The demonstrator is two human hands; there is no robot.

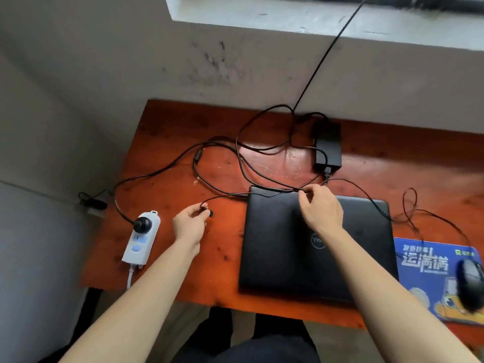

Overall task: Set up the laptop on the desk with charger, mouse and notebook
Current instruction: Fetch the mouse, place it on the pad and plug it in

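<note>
A closed black laptop [288, 247] lies flat on the red-brown desk [183, 132]. Left of it, my left hand [190, 226] pinches the plug end of the charger cable [212, 199]. At the laptop's far edge, my right hand [320, 208] pinches the same thin cable. The black charger brick [328, 146] lies behind the laptop with its cables looped over the desk. A black mouse [470, 284] rests on a blue mouse pad [424, 265] at the right. No notebook is in view.
A white power strip [142, 239] with a black plug in it lies at the desk's left edge. A wall and a window ledge [262, 14] rise behind the desk. A black cable [324, 56] runs up the wall. My legs show below the front edge.
</note>
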